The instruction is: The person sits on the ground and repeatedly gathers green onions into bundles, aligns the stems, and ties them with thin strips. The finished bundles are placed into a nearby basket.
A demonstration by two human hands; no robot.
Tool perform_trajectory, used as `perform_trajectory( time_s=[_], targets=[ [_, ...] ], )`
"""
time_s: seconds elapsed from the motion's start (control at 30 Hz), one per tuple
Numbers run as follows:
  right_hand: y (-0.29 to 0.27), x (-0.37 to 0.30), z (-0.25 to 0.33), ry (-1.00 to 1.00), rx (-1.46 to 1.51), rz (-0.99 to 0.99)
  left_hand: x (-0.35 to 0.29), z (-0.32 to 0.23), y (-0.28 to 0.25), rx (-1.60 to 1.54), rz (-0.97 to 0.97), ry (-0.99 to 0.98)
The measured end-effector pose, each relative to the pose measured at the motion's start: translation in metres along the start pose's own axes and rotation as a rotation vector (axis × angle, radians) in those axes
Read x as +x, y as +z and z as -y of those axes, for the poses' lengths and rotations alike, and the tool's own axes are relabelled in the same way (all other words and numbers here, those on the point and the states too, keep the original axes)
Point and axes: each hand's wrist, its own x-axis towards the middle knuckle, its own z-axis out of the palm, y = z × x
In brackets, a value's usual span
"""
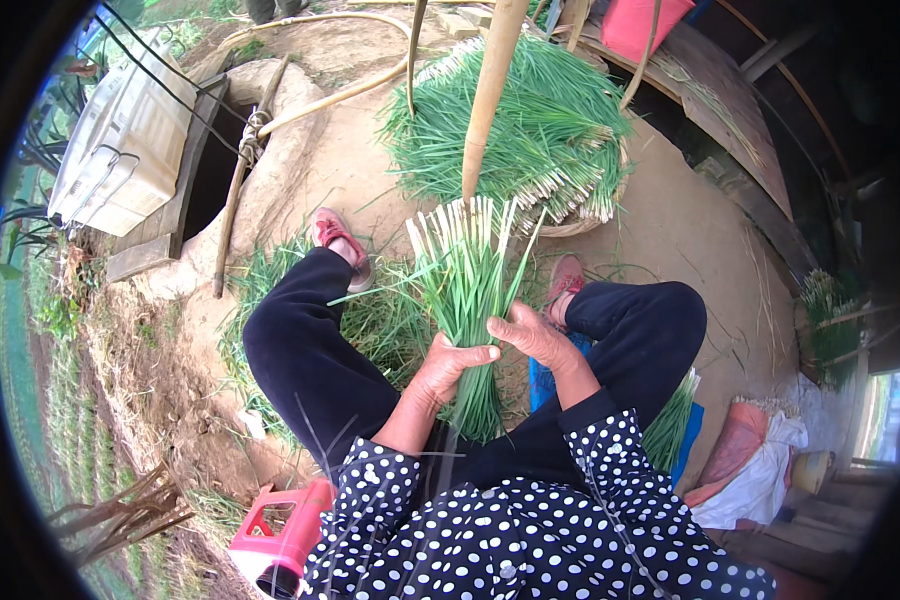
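Note:
Between my knees stands a bunch of green chives point(473, 275), white cut ends up and leaf tips down toward my lap. My left hand point(448, 372) is closed round the lower left of it, thumb across the front. On the right side, my right hand point(538, 340) also grips the bunch, its thumb on the leaves and the other fingers partly hidden. Just beyond lies a large heap of chives point(530, 120) in a round basket point(572, 229), many white ends toward me. Loose green leaves point(375, 335) litter the ground by my left leg.
A wooden pole point(492, 100) rises over the basket's near side. More chives point(672, 420) lie by my right thigh on blue material point(688, 450). A pink-red plastic stool point(285, 525) stands at lower left, a white crate point(135, 140) at far left, sacks point(755, 465) at right.

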Motion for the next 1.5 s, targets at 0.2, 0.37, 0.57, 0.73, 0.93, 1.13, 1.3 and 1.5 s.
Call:
perform_trajectory(
  time_s=[0.2, 0.37, 0.57, 0.73, 0.93, 1.13, 1.3, 1.5],
  targets=[
    [-0.023, -0.001, 0.043, -0.357, -0.167, -0.702, 0.000, 0.003, 0.000, 0.051, -0.085, -0.007],
    [-0.022, 0.009, 0.082, -0.490, -0.795, -0.462, 0.002, 0.008, 0.005, 0.150, -0.088, -0.016],
    [-0.018, 0.028, 0.102, -0.427, -1.418, -0.259, -0.003, 0.007, 0.006, 0.178, -0.104, 0.002],
    [-0.032, 0.035, 0.099, -0.402, -1.506, -0.119, -0.001, 0.006, 0.006, 0.228, -0.087, -0.038],
    [-0.055, 0.034, 0.095, -0.300, -0.677, -0.385, -0.001, 0.003, 0.005, 0.175, -0.098, -0.055],
    [-0.081, -0.004, 0.111, -0.060, -0.636, -0.522, 0.000, 0.002, 0.004, 0.181, -0.096, -0.056],
    [-0.053, 0.003, 0.092, -0.234, -0.659, -0.413, 0.003, 0.010, 0.006, 0.237, -0.114, -0.010],
    [-0.038, 0.030, 0.070, -0.239, -1.039, -0.292, 0.000, 0.014, 0.005, 0.237, -0.129, 0.018]
  ],
)
